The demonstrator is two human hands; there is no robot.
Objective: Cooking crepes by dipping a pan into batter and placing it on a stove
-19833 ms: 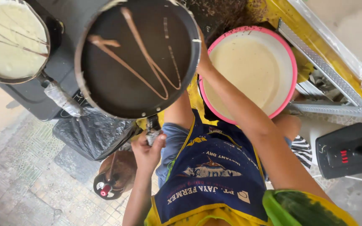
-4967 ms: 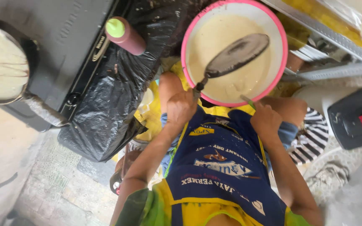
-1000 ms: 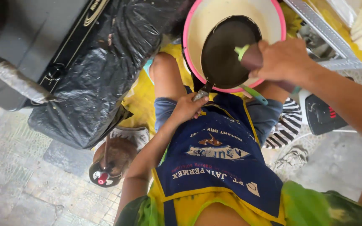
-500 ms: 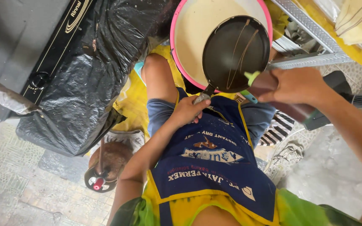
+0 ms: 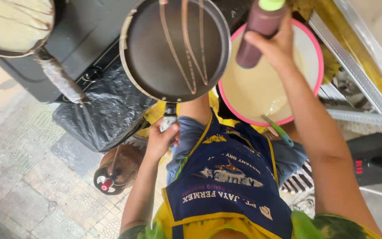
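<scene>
The dark stove (image 5: 45, 53) stands at the upper left with a black plastic bag (image 5: 107, 110) hanging below it, and a pink-rimmed bowl of pale batter (image 5: 253, 93) sits to the right. The round black pan (image 5: 155, 57), already marked with thin brown lines, is held out in front, its handle pointing back toward the body. The left hand (image 5: 160, 139) is closed around that handle. The right hand (image 5: 273, 46) grips a brown squeeze bottle (image 5: 257, 31), just beside the pan's right edge, above the bowl.

Brown-streaked dark pan (image 5: 173, 48), tilted squeeze bottle (image 5: 259, 33)
</scene>
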